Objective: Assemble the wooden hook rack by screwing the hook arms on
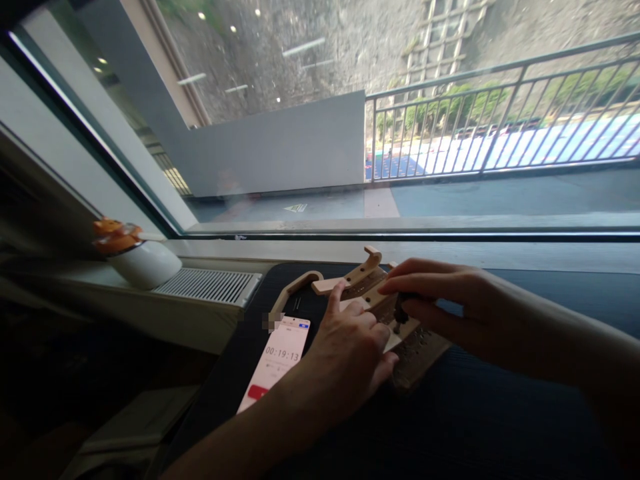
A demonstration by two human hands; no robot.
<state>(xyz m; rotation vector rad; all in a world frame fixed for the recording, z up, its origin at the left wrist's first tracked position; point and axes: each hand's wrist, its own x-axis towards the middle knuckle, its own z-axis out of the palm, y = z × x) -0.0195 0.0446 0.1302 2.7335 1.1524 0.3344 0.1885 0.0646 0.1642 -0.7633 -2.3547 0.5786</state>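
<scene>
My right hand is closed in a pinch round a short dark tool. The tool points down at the wooden assembly, and its exact kind is hard to make out in shadow. My left hand lies over the assembly, holding nothing, its index finger stretched onto a pale wooden piece. Beneath both hands sits a brown perforated board with curved wooden strips across it. One curved strip shows dark holes and a hooked end. Left of it, a separate bent wooden strip rests on the table.
The black table meets the windowsill. A phone with a running timer lies left of my left hand. Small thin dark pieces lie beside the bent strip. Further left are a vent grille and a white pot with an orange figure.
</scene>
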